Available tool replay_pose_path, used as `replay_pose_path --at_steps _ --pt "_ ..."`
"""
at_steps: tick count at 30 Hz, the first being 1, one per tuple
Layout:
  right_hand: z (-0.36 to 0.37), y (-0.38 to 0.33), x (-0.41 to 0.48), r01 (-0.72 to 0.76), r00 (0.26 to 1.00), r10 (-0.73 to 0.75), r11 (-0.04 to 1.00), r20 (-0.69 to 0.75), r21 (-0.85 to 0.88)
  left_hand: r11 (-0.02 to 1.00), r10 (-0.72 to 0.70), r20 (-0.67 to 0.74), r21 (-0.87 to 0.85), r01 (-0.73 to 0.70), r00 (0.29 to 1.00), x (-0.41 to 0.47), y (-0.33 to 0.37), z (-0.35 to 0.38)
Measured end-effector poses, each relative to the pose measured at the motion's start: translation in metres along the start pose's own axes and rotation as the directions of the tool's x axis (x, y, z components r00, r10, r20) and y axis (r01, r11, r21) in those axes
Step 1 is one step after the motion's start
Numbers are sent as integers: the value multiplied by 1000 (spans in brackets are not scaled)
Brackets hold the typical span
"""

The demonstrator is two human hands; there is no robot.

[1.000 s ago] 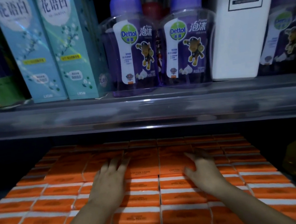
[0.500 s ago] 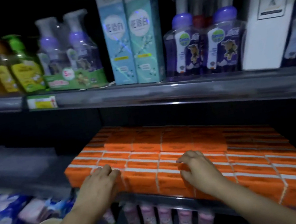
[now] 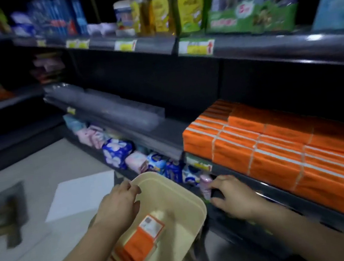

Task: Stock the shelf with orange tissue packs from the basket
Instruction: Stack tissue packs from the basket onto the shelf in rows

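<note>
The left hand (image 3: 120, 206) hovered relaxed and empty over the beige basket (image 3: 183, 198), in which orange tissue packs (image 3: 139, 242) lay. The right hand (image 3: 235, 198) hung loosely curled, gripping nothing, just beside the front edge of the shelf (image 3: 293, 201). That shelf carried the stacked orange packs (image 3: 281, 149).

little legible print
a "5" in a white disc on the green twin pack (image 3: 250, 19), far right; a red up-arrow on the yellow price tag (image 3: 196, 47) beneath it, figures blurred.
</note>
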State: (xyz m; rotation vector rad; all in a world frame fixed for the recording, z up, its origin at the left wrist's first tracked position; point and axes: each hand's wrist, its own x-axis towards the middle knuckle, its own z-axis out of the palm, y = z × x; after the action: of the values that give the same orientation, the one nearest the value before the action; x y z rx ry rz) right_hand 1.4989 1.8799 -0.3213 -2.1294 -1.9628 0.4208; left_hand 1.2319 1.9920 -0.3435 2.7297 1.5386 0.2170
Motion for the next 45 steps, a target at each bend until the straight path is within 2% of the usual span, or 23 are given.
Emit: replay_pose_path --at_steps 6,11,17,19,24,27,35,37,41,43,45 --pt "66 -11 60 -29 974 18 998 226 47 994 -103 139 -16 107 985 3 -46 56" --pt "126 -12 114 -88 885 57 995 463 46 983 -166 204 -49 179 965 14 -83 97" --pt "201 -6 174 -213 803 137 975 580 65 964 -195 240 -132 231 951 36 -105 151" --pt "228 -4 190 -283 779 168 954 604 98 966 -182 231 -140 217 956 47 -109 164" --pt "292 5 221 -398 745 230 906 626 141 995 -58 131 -71 68 990 67 -130 188" --pt "325 7 232 -439 755 253 880 605 180 1000 -23 47 -19 24 999 72 -143 199" --pt "409 17 250 -472 792 276 843 544 260 998 -63 -131 -33 59 989 62 -144 230" --pt "424 18 251 -485 792 323 848 518 213 997 -69 -148 -49 63 987 63 -144 231" --pt "432 20 250 -509 720 403 860 565 36 997 -67 -127 -51 60 990 62 -143 231" --pt "425 21 249 -507 713 369 859 596 75 996 -69 -115 -56 63 991 62 -144 230" --pt "411 22 248 -514 739 330 840 587 175 996 -66 -115 -69 58 991 62 -146 228"
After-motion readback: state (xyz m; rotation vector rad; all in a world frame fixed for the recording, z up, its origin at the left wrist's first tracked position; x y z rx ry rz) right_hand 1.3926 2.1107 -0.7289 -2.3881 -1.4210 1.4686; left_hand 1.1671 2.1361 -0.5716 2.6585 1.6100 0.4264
